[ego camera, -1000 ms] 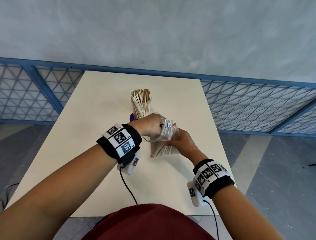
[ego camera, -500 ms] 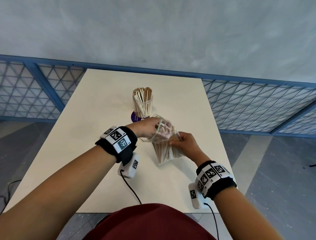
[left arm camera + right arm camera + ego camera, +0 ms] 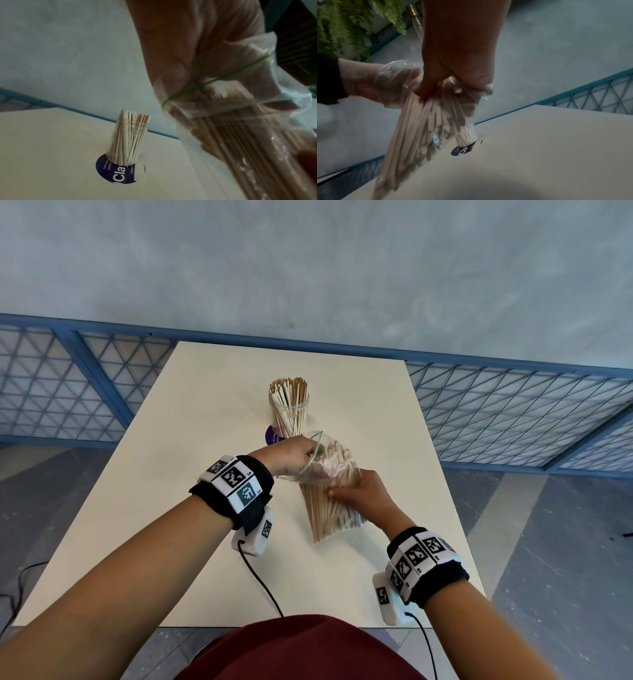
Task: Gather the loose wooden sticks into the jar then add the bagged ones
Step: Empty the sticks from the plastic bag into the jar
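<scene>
A clear jar (image 3: 289,412) packed with upright wooden sticks stands mid-table, also seen in the left wrist view (image 3: 130,138) and the right wrist view (image 3: 467,136). Just in front of it a clear zip bag (image 3: 329,508) of long sticks is held upright, its base on the table. My left hand (image 3: 320,463) reaches into the bag's open mouth, and its fingers curl on the stick tops behind the plastic (image 3: 197,65). My right hand (image 3: 342,491) grips the bag's middle from outside (image 3: 453,75). No loose sticks are visible on the table.
The cream table (image 3: 205,446) is narrow, and a blue mesh railing (image 3: 85,378) runs behind it and along both sides. A purple round label or lid (image 3: 116,174) lies at the jar's foot. Wrist-camera cables (image 3: 260,583) trail over the front edge.
The bag's mouth has been pulled open and my left fingers have gone inside it. The bag has come down and slightly toward me, and my right hand has slid to its middle.
</scene>
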`<action>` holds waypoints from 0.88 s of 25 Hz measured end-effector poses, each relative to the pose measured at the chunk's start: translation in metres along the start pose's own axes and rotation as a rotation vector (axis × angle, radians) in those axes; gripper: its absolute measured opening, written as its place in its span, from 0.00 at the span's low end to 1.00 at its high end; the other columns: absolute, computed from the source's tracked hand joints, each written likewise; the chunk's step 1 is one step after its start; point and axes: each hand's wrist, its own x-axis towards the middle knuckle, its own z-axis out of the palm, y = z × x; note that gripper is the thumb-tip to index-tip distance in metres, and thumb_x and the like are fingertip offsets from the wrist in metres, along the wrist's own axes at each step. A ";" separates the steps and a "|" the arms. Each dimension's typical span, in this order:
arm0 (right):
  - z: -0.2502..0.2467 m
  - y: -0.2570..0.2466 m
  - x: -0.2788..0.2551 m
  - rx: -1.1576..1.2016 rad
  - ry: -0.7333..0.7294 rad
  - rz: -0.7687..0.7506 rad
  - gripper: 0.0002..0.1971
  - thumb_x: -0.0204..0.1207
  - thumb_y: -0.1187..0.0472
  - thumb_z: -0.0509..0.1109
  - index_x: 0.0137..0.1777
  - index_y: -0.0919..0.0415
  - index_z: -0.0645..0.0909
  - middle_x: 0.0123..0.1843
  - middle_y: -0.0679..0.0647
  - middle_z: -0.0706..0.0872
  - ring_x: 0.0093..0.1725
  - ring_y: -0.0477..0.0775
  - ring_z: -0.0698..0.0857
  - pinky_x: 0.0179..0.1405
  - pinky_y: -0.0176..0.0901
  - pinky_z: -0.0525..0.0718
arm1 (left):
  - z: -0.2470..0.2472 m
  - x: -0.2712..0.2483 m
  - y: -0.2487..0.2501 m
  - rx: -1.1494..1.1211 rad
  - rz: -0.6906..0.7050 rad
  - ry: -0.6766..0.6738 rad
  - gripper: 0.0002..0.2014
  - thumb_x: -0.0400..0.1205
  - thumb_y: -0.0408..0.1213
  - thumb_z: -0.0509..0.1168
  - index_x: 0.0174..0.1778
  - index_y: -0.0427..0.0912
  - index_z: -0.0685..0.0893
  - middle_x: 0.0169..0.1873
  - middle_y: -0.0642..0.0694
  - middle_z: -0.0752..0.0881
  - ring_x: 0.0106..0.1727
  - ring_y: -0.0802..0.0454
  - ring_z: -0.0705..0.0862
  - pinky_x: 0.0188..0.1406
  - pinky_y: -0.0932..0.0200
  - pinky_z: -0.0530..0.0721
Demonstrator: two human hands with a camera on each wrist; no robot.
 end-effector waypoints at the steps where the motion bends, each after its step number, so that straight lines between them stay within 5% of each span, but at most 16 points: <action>1: 0.003 0.001 0.000 -0.002 0.007 0.003 0.11 0.64 0.71 0.78 0.47 0.67 0.83 0.35 0.49 0.85 0.29 0.37 0.85 0.29 0.25 0.84 | -0.001 -0.002 0.000 0.056 -0.032 -0.025 0.23 0.73 0.42 0.74 0.62 0.37 0.81 0.57 0.47 0.84 0.59 0.48 0.82 0.59 0.58 0.79; 3: 0.008 0.002 0.000 0.002 0.027 0.003 0.12 0.64 0.72 0.78 0.48 0.70 0.84 0.35 0.49 0.85 0.27 0.34 0.85 0.30 0.26 0.84 | 0.003 -0.005 0.002 0.070 -0.034 -0.036 0.21 0.73 0.43 0.74 0.59 0.37 0.82 0.51 0.48 0.85 0.53 0.50 0.83 0.52 0.64 0.80; 6: 0.008 0.002 0.002 -0.011 0.022 -0.017 0.13 0.64 0.71 0.78 0.49 0.68 0.83 0.40 0.56 0.86 0.38 0.48 0.86 0.44 0.40 0.87 | 0.007 -0.006 0.009 -0.014 -0.008 0.069 0.11 0.80 0.29 0.63 0.57 0.30 0.80 0.49 0.40 0.84 0.52 0.41 0.83 0.43 0.67 0.77; 8: 0.003 -0.001 0.003 -0.037 -0.007 -0.029 0.12 0.65 0.71 0.77 0.47 0.64 0.82 0.40 0.55 0.86 0.37 0.46 0.85 0.41 0.36 0.86 | 0.005 -0.010 0.017 -0.141 -0.045 0.107 0.14 0.84 0.27 0.54 0.62 0.26 0.77 0.57 0.34 0.80 0.60 0.39 0.79 0.53 0.59 0.78; 12: -0.005 -0.003 0.003 -0.015 -0.032 -0.005 0.07 0.67 0.70 0.76 0.39 0.59 0.81 0.35 0.51 0.85 0.31 0.41 0.85 0.35 0.33 0.85 | -0.005 -0.010 0.019 -0.457 0.016 0.098 0.13 0.82 0.30 0.61 0.61 0.30 0.80 0.50 0.45 0.82 0.57 0.53 0.77 0.49 0.72 0.76; 15: 0.000 -0.005 0.005 -0.028 -0.011 -0.016 0.11 0.66 0.71 0.76 0.34 0.56 0.80 0.31 0.50 0.83 0.24 0.36 0.82 0.29 0.32 0.83 | -0.003 -0.009 0.017 -0.468 -0.005 0.040 0.13 0.80 0.28 0.64 0.61 0.34 0.81 0.55 0.43 0.83 0.59 0.51 0.80 0.59 0.64 0.78; 19: 0.004 -0.002 0.007 -0.062 0.000 -0.016 0.10 0.64 0.70 0.78 0.33 0.57 0.81 0.33 0.54 0.84 0.30 0.48 0.83 0.34 0.42 0.84 | 0.003 -0.012 0.019 -0.473 -0.044 -0.004 0.10 0.82 0.27 0.59 0.38 0.44 0.80 0.40 0.45 0.82 0.44 0.54 0.84 0.49 0.59 0.85; 21: 0.004 0.000 0.006 -0.066 -0.011 -0.012 0.10 0.64 0.69 0.78 0.35 0.56 0.81 0.35 0.54 0.85 0.35 0.50 0.85 0.41 0.45 0.85 | 0.000 -0.011 0.018 -0.387 -0.075 0.030 0.05 0.83 0.30 0.60 0.50 0.38 0.80 0.50 0.42 0.83 0.57 0.47 0.82 0.60 0.56 0.80; 22: 0.004 0.000 0.005 -0.057 -0.028 -0.010 0.11 0.65 0.69 0.78 0.36 0.54 0.80 0.36 0.53 0.86 0.35 0.49 0.85 0.42 0.43 0.86 | -0.003 -0.010 0.016 -0.343 -0.062 0.063 0.13 0.84 0.32 0.59 0.63 0.34 0.77 0.62 0.38 0.81 0.67 0.43 0.78 0.66 0.58 0.74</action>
